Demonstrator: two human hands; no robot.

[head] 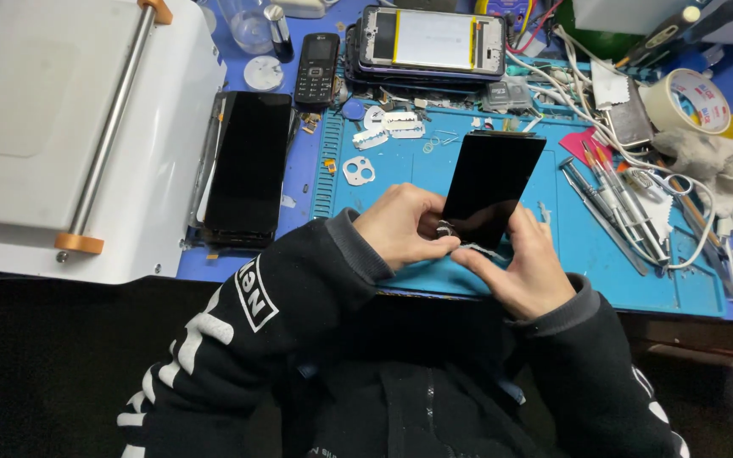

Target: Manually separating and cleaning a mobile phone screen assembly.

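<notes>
We held one black screen panel (489, 187) up over the blue work mat (604, 254), tilted, its lower edge between our two hands. Our left hand (400, 225) was curled nearly closed, fingertips pinching at the panel's bottom corner, where a thin pale strip (477, 248) of film or adhesive hung loose. Our right hand (528, 267) was half closed, thumb and forefinger gripping that same lower edge from the other side.

Left of the mat lay one larger dark phone (248, 165), face up, and beyond it one white machine (78, 127) with a metal roller bar. Behind the mat we counted one small black keypad phone (316, 68) and one stack of opened phone frames (430, 42). On the mat's right side lay a row of several metal tools (612, 199); their exact number we could not tell. Beyond them sat one roll of tape (686, 100) and one crumpled cloth (714, 157).
</notes>
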